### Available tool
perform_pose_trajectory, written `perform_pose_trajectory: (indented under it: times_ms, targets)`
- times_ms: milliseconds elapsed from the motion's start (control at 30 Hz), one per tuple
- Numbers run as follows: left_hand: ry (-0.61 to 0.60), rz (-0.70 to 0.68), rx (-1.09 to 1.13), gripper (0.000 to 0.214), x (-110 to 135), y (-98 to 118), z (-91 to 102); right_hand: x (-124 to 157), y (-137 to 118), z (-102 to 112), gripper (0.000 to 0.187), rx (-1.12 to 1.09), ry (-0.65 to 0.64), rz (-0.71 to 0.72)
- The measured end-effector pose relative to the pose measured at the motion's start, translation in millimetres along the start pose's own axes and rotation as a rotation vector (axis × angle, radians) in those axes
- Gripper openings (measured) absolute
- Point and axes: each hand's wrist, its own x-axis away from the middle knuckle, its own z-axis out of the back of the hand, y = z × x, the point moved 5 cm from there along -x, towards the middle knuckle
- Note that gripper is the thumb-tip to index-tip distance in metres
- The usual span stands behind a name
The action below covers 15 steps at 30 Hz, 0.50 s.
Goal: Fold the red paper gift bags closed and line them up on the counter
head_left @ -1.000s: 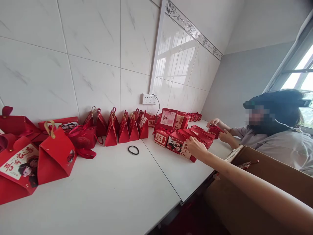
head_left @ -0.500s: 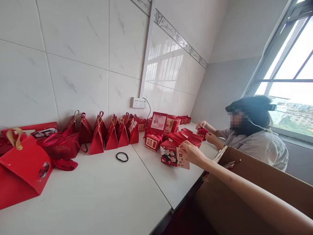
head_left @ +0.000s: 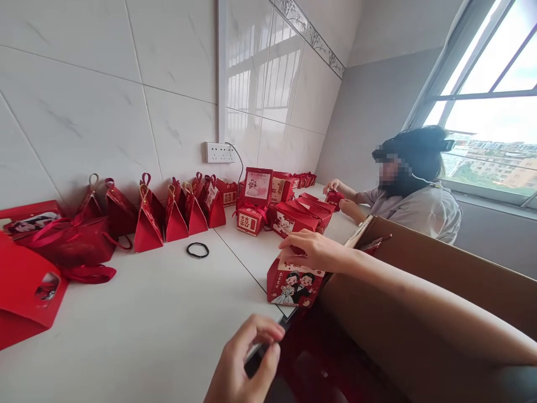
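Red and cartoon-printed, the box (head_left: 296, 288) is now at the table's (head_left: 138, 341) front edge, its top pinched in the right hand (head_left: 321, 252); the earlier view has it farther in, by the stacked packs (head_left: 312, 210). The left hand (head_left: 247, 361) newly appears, empty, thumb and finger narrowly apart, so both hands are near the box.

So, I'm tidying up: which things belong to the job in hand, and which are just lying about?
Belongs, probably:
cartoon-couple gift box, in right hand
tent-shaped red gift boxes
cardboard carton, possibly

Just there, probably:
black loop, perhaps a hair tie
white socket strip on the wall
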Motion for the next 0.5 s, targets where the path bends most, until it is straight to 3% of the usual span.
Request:
perform_pose_trajectory:
  times_ms: [133,333,500]
  targets:
    - [0.164,-0.094,-0.237,0.018,-29.8,18.1,7.0,9.7,-6.6,3.2,0.052,0.005,0.029,-0.029]
    - [0.288,-0.29,-0.378,0.033,-71.8,29.7,-7.6,15.1,6.6,13.7,0.029,-0.085,0.139,-0.078]
    - [0.276,-0.38,-0.353,0.043,-110.3,32.2,-31.2,11.6,18.1,11.1,0.012,-0.451,0.224,-0.117]
